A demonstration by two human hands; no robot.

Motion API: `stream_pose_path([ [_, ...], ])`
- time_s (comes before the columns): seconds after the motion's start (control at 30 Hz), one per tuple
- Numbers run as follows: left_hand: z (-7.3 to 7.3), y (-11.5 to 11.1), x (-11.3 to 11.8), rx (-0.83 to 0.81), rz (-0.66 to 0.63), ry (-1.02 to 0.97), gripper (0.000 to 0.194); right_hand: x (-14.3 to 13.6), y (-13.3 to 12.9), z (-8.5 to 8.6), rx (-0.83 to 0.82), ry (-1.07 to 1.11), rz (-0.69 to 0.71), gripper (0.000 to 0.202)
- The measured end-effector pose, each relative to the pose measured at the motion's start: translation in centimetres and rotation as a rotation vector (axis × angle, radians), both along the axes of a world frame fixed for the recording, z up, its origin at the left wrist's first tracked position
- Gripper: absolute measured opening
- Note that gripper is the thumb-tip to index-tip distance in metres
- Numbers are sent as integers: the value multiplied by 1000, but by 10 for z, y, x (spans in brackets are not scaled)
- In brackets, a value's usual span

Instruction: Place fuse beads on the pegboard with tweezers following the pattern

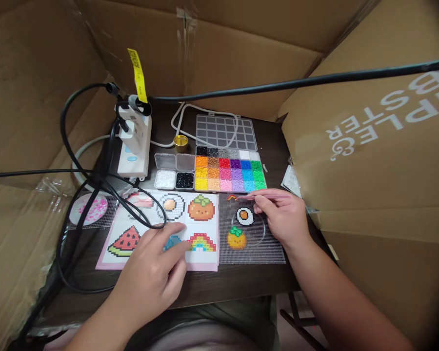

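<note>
My right hand pinches pink tweezers above the far part of a clear pegboard. The tweezer tips are close to a small rainbow piece of beads; whether a bead is between them is too small to tell. A fried-egg bead piece and an orange persimmon bead piece lie on the board. My left hand rests with fingers stretched out on the pattern sheet, fingertips beside the printed rainbow and partly covering a blue picture.
Behind the board stands a compartment box of coloured beads, its clear lid open. White beads, black beads and a gold tin are beside it. Black cables hang across the left, near a power strip. Cardboard walls enclose the table.
</note>
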State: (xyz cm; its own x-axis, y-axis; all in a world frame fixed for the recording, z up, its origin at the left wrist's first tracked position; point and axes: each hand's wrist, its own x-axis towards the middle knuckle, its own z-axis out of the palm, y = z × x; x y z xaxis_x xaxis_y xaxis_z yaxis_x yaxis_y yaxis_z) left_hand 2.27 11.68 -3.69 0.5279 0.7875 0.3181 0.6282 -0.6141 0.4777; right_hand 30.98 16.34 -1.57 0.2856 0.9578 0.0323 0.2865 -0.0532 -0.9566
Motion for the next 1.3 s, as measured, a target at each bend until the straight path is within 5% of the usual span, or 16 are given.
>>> stream_pose_path([
  [1.3,0,0,0,-6,-2,2,29,3,-1,-2,15,57,10,12],
])
